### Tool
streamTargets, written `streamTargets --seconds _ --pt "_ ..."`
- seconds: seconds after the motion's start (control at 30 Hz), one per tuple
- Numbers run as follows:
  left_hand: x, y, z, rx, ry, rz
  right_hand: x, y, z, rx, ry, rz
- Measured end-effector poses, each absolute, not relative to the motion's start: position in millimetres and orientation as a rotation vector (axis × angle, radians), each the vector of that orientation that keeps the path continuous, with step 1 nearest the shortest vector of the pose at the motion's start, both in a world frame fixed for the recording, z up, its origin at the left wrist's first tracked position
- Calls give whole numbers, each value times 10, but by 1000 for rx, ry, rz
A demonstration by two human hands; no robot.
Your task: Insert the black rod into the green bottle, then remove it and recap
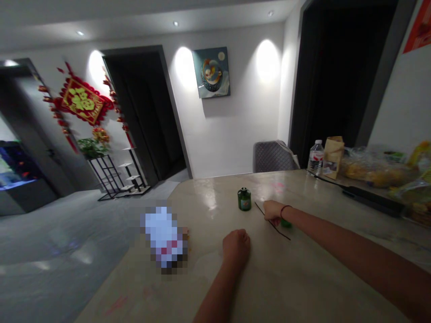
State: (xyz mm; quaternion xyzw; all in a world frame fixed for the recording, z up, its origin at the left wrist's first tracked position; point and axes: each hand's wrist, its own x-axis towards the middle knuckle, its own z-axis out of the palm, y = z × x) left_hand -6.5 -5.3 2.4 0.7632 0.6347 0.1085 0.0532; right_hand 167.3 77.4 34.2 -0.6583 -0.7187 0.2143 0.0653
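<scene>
My left hand (236, 246) rests on the beige table (303, 278) as a closed fist, and nothing shows in it. My right hand (273, 211) lies farther out, fingers curled, with a small green thing (286, 223) partly hidden under it. A thin dark stick (272, 220) lies on the table beside that hand. A small green bottle (244, 199) with a dark cap stands upright just left of the right hand, apart from it. A dark band circles my right wrist.
At the table's far right stand a water bottle (315, 158), a brown paper bag (333, 157) and bagged food (373, 168). A grey chair (272, 157) sits behind the table. A blurred-out figure (165, 237) is at the table's left edge. Open floor lies left.
</scene>
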Motion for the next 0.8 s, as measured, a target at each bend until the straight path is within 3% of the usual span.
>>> streamTargets --seconds 0.17,0.33,0.8 --pt "-61 -44 5 2312 1939 327 1571 877 617 -1949 -2138 271" --pt "-57 -38 -8 2295 1937 320 1481 1010 763 -1650 -2211 23" --pt "-57 -41 -26 2289 1930 324 1409 1091 680 -1558 -2270 -113"
